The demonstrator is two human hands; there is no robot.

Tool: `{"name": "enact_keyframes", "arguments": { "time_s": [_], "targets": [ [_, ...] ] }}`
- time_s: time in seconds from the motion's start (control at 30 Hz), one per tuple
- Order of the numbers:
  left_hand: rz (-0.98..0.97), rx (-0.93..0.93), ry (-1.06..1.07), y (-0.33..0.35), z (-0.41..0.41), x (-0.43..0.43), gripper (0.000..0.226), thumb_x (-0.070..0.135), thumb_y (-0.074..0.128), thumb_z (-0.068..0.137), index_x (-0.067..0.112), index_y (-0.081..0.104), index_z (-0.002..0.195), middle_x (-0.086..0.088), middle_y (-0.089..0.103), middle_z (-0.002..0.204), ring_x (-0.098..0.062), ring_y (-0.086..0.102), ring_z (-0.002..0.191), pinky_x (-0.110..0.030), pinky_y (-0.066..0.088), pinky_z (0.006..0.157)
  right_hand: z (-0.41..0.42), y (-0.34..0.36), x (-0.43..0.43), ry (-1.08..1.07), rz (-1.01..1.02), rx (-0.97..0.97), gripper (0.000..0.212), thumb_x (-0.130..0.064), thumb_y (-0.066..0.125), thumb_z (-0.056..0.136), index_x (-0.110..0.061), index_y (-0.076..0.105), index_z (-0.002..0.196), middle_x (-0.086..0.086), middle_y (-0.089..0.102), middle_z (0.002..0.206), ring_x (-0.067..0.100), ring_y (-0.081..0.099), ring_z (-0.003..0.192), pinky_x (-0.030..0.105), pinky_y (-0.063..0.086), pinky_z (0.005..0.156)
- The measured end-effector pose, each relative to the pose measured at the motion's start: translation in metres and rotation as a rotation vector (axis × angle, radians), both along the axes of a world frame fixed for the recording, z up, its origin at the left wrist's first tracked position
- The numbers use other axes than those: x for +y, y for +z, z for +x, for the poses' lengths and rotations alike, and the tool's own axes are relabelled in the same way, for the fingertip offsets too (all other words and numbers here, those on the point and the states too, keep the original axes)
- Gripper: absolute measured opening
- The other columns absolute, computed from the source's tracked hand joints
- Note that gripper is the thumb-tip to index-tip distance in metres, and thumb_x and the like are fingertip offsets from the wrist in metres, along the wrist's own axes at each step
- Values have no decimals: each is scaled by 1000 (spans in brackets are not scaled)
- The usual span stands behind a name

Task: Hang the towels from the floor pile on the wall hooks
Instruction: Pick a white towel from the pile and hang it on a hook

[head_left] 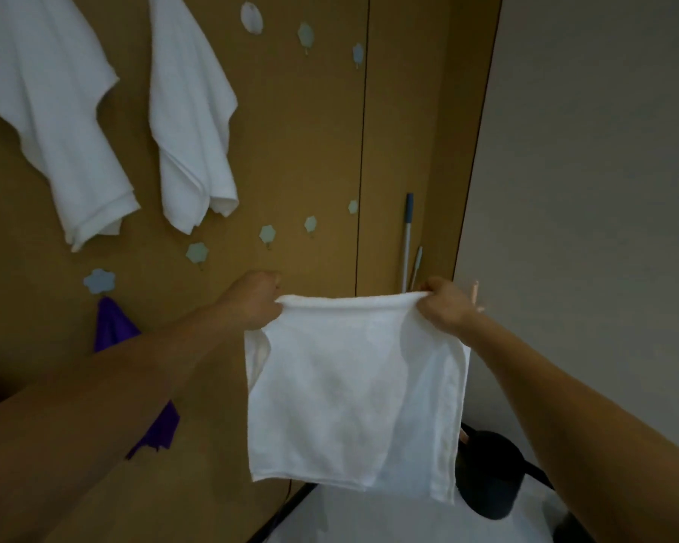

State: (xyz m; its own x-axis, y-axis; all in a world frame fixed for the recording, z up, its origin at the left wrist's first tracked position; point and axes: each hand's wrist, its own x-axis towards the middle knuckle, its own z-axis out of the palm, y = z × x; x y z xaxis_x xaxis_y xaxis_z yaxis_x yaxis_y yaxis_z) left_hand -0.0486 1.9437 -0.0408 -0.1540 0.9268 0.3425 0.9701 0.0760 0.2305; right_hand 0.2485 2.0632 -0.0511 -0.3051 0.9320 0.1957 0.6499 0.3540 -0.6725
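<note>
Near the wall [310, 131], left hand [255, 299] and right hand [443, 305] pinched the towel [353, 393] by its corners; hung off-centre, it could slip a hook [267, 233].

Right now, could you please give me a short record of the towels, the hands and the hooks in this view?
held: white towel, spread out, hanging free below both hands
left hand: grips the towel's top left corner
right hand: grips its top right corner
hung towels: two, white, high on the wall
purple cloth: on a low flower hook
free hooks: several, flower-shaped, above the hands
pole: leaning in the corner
</note>
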Motion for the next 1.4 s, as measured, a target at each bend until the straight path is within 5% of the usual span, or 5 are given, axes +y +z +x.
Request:
{"name": "enact_keyframes", "arguments": {
  "time_s": [0.17,0.37,0.6,0.87,1.4],
  "targets": [
    [129,-242,-9,17,-41,37,31,-11,44,80,16,54,92,5,52,85,-14,51,79,-21,38,58,-40,26,43,111,-7,13,51,-63,71,72,-20,68,99,-2,67,95,20,64,87,37,55,79],
    [284,-454,-38,49,-65,69,39,-14,38,75,11,67,73,0,61,70,-12,54,63,-13,39,48,-98,49,83,93,272,18,33,-43,54,94,-16,58,76,3,58,73,25,60,73,34,48,64],
    [453,-578,30,85,-67,117,23,-7,38,83,4,55,72,-5,46,64,-12,41,57,-15,29,43,-153,82,142,142,362,212,23,-22,43,101,-11,51,120,1,54,101,18,52,89,31,42,75],
    [296,-569,56,130,-69,167,47,69,73,61,22,68,65,12,68,66,-2,63,59,-14,42,50,-200,131,220,556,183,400,37,-59,71,76,-29,65,98,-14,68,91,3,66,77,19,48,59],
    [916,-413,400,263,-106,259,36,44,56,91,18,65,113,9,65,97,-13,60,89,-29,47,76,-317,270,304,658,456,849,29,-37,68,85,-12,54,86,-6,55,77,7,49,67,24,38,58]
  ]
}}
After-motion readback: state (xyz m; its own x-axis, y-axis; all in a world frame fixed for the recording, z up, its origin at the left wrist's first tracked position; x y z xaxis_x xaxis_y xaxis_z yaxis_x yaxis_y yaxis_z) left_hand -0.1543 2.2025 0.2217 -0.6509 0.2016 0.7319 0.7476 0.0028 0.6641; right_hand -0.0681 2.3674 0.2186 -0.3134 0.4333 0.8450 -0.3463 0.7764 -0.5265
